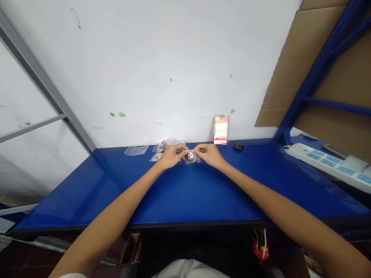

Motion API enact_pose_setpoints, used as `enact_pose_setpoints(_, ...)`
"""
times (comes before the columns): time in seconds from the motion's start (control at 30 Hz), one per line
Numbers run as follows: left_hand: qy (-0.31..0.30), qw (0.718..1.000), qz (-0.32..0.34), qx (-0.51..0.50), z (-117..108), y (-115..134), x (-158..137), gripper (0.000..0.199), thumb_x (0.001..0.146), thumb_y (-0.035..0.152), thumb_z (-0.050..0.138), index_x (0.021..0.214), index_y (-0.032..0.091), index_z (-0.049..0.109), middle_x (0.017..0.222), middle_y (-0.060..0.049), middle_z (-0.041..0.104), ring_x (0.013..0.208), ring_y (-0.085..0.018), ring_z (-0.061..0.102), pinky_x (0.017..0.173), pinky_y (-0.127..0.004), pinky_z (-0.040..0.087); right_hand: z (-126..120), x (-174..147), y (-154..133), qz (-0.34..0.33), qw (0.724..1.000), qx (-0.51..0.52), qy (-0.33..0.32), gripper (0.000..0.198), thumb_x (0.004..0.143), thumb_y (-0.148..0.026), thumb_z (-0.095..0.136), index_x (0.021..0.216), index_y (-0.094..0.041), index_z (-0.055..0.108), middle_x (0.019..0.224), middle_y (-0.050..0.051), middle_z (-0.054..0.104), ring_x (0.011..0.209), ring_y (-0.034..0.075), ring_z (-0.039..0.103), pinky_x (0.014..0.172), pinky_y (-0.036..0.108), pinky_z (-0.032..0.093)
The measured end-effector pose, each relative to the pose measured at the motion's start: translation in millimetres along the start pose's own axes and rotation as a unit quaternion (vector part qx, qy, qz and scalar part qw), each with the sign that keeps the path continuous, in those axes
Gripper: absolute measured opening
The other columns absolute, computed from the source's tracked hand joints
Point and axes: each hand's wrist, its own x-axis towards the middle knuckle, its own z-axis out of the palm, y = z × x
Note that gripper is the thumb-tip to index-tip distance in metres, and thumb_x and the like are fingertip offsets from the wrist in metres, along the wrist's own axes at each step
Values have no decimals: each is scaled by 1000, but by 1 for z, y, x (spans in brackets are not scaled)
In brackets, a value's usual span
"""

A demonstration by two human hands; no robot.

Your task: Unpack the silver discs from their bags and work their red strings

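Surface: one blue table (100,192), smooth and glossy, edged in dark trim, set beneath the small clear bag (191,159). Room: a white wall (147,48), scuffed and flecked with green scraps, found behind the bag; a grey metal frame (35,67) stood well to its left.

Bag: thin, wrinkled plastic film; a round, shiny item with red marking is seen in it. It is located toward the table's back edge, between the two hands. Its upper edge is pinched by the fingertips of the left hand (172,156) and of the right hand (211,155).

Left of the bag, partly blocked by the left hand: packets (156,157) of clear film, heaped; farther left, flat clear sleeves (136,150). Right and behind: one upright panel (220,130), its face blurred, leaned on the wall; a small black rounded object (238,146). Far right of the bag: a white power strip (337,167) with blue sockets, brown cardboard (281,65), blue metal bars (322,63).
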Motion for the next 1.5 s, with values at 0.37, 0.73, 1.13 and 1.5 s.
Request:
enact_pose_setpoints(0.37,2,1000,-8,-13,-1,-6,1,36,96,52,71,103,16,74,87,-6,76,70,-17,70,60,-27,58,1,0,2,32,998,56,-28,32,90,-49,79,106,-20,81,86,5,82,72,21,77,70,31,64)
enact_pose_setpoints(0.73,4,995,-57,-82,-1,-15,5,46,96,60,70,103,15,73,73,-5,72,59,-19,71,54,-29,59,3,7,20,39,993,109,-37,32,90,-39,78,115,-20,74,89,5,81,70,20,77,66,32,66)
enact_pose_setpoints(1.13,-5,999,-39,-25,-2,-2,1,39,96,54,71,99,15,74,71,-3,71,57,-15,67,56,-26,55,-1,3,1,76,986,140,-52,40,90,-55,77,105,-18,78,89,6,80,73,18,75,66,27,64)
enact_pose_setpoints(1.5,-5,999,-27,-32,-1,-8,2,37,97,53,70,106,16,75,83,-5,74,61,-15,67,56,-27,56,-2,5,5,48,993,101,-26,28,86,-43,79,97,-17,80,85,6,81,74,20,76,67,28,62)
